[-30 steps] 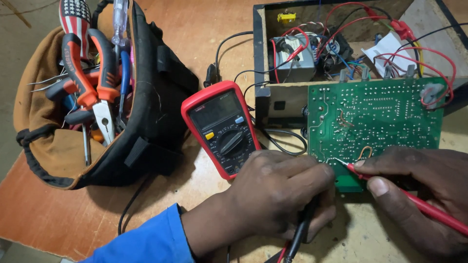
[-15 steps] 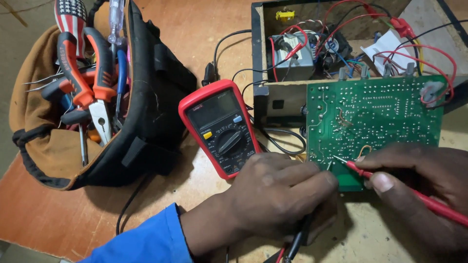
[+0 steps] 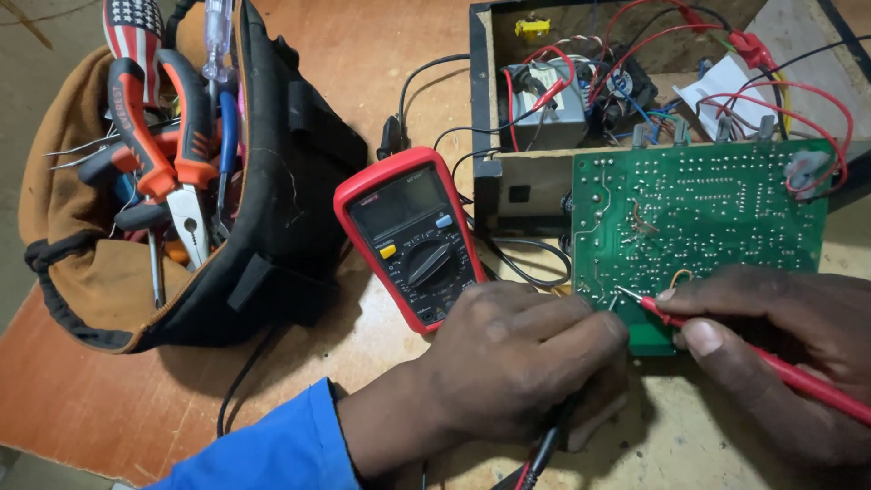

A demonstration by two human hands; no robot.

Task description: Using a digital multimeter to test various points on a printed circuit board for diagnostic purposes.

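A green circuit board (image 3: 699,213) lies solder side up, leaning on an open wooden box. My right hand (image 3: 780,354) grips a red test probe (image 3: 771,363), and its metal tip touches the board's lower left area. My left hand (image 3: 517,358) is closed around a black probe (image 3: 544,449) whose lead runs out under the palm; its tip is hidden behind my fingers at the board's lower left edge. A red and black multimeter (image 3: 413,236) lies just left of the board, above my left hand, its screen dark.
A brown and black tool bag (image 3: 245,236) stands at the left, holding orange-handled pliers (image 3: 172,154) and screwdrivers. The wooden box (image 3: 490,100) at the back holds a transformer and red, black and blue wires. Everything rests on a reddish wooden tabletop (image 3: 82,399).
The red probe tip has slid slightly left along the board's lower edge. My left hand has stayed in place.
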